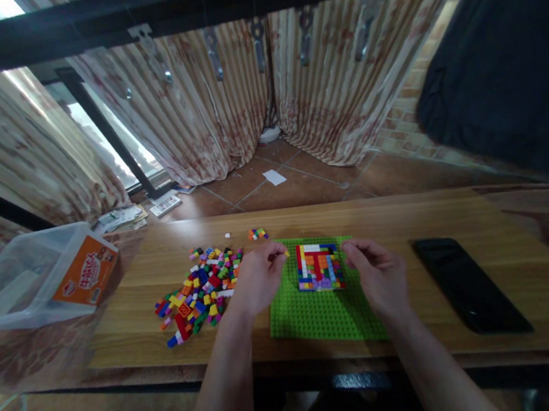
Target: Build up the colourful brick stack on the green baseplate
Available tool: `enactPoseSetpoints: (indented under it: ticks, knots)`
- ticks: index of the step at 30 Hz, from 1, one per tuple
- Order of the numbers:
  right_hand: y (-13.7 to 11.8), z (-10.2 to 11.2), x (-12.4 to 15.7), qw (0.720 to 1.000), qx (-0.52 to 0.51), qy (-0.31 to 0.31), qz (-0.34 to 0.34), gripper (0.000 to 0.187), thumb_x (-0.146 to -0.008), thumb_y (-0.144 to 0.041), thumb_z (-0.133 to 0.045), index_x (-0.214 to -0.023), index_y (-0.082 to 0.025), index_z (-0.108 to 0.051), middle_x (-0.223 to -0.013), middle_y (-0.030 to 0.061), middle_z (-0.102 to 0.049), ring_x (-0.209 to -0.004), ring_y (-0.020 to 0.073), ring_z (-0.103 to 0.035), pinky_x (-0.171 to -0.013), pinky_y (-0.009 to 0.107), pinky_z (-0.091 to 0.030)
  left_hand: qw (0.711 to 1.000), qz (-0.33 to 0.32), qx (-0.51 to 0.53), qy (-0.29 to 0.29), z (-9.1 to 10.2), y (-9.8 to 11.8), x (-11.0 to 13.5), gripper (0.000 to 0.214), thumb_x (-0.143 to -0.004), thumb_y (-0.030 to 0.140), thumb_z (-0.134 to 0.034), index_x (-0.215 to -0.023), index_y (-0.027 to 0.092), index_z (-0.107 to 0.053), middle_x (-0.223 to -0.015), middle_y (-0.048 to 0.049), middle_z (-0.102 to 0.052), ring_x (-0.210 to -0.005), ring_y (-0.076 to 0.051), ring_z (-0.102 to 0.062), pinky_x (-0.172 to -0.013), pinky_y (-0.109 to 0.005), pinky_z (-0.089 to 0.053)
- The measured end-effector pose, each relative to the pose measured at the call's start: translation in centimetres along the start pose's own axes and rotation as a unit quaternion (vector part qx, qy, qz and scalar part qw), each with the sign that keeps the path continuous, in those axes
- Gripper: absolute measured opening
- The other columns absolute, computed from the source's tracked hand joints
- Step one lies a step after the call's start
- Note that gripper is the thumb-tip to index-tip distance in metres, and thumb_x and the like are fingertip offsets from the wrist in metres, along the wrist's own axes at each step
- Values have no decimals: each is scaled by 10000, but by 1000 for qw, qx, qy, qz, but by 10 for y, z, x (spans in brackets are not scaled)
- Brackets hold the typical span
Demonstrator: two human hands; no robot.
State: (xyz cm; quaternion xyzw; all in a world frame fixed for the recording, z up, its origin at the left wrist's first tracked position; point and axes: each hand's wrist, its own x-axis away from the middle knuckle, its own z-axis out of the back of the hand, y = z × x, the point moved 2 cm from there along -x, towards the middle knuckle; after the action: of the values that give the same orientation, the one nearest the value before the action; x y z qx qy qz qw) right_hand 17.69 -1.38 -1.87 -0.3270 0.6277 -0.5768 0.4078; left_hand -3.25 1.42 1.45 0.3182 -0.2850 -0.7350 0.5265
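A green studded baseplate [318, 320] lies on the wooden table, bearing a square build of colored bricks [318, 267] with a white, red and orange pattern on top. My left hand [260, 277] is closed at the build's left side, pinching a small yellow brick [287, 254] between thumb and fingertips. On the build's right, my right hand [380, 272] has its thumb and fingers drawn together, close to the build's edge. Whatever it may hold is too small to make out. Left of my left hand spreads a pile of loose bricks [200, 291] in many colors.
A clear plastic box [27, 276] with an orange label stands at the far left. A black phone-like slab [469, 285] lies at the right. A small brick cluster [258, 233] and a white piece [227, 235] sit near the far edge. A dark bar crosses overhead.
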Motion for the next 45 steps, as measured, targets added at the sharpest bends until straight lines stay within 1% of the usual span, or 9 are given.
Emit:
enactPoseSetpoints:
  ticks: [3,6,11,19,23,29,36,41,45]
  knots:
    - [-1,-1,3,1000,-8,-24,19,171,-756,-393,-731,-770,-223,-745,-721,11,-704,-673,157,-611,-655,292,-509,1000,-13,24,-8,-12,9,3,162,-890,178,-522,-888,196,-683,-883,-19,-728,-821,-153,-658,-771,-252,-500]
    - [-3,-3,8,995,11,-79,61,126,-789,-358,-719,-828,-244,-756,-830,18,-725,-758,169,-640,-715,304,-519,998,-19,47,-31,-21,16,6,178,-904,189,-516,-944,204,-689,-901,-18,-734,-824,-155,-667,-769,-255,-513]
    - [-7,-9,17,976,74,-156,130,142,-855,-343,-662,-932,-269,-756,-958,34,-730,-860,189,-660,-764,325,-528,993,-11,109,-40,-24,21,8,180,-906,195,-528,-975,206,-694,-923,-25,-745,-835,-154,-681,-792,-261,-530]
    - [-12,-15,20,966,90,-170,173,152,-885,-294,-626,-952,-310,-761,-1012,20,-742,-958,196,-679,-867,357,-534,955,13,291,-54,-31,23,5,97,-855,162,-601,-896,178,-688,-985,-47,-759,-886,-158,-700,-789,-264,-552]
    - [-13,-13,19,964,92,-165,185,132,-881,-276,-633,-913,-307,-757,-971,4,-745,-925,181,-683,-852,331,-533,939,34,336,-63,-33,24,3,64,-828,170,-638,-806,162,-697,-980,-53,-762,-953,-176,-699,-805,-263,-551]
    - [-11,-12,19,967,105,-152,174,102,-875,-313,-640,-850,-276,-732,-922,16,-729,-878,183,-671,-787,317,-533,945,51,320,-49,-36,21,3,92,-828,190,-653,-844,175,-743,-1012,-49,-771,-940,-181,-709,-808,-276,-560]
    - [-9,-2,13,976,113,-126,140,99,-852,-296,-649,-861,-252,-737,-876,12,-715,-797,169,-655,-727,295,-522,957,21,282,-56,-37,20,2,175,-864,189,-597,-921,181,-762,-1029,-44,-770,-897,-166,-701,-784,-258,-545]
    - [2,13,3,981,128,-94,112,169,-844,-350,-652,-901,-230,-756,-911,37,-726,-818,194,-663,-734,327,-530,984,49,169,13,-22,11,-2,188,-867,186,-579,-910,158,-760,-816,-30,-756,-746,-156,-669,-699,-248,-506]
    - [9,17,1,972,170,-119,110,168,-848,-345,-635,-870,-233,-758,-904,44,-733,-824,204,-665,-730,336,-522,993,78,83,42,-14,7,-3,191,-859,147,-570,-868,160,-760,-834,-34,-761,-758,-159,-669,-717,-255,-487]
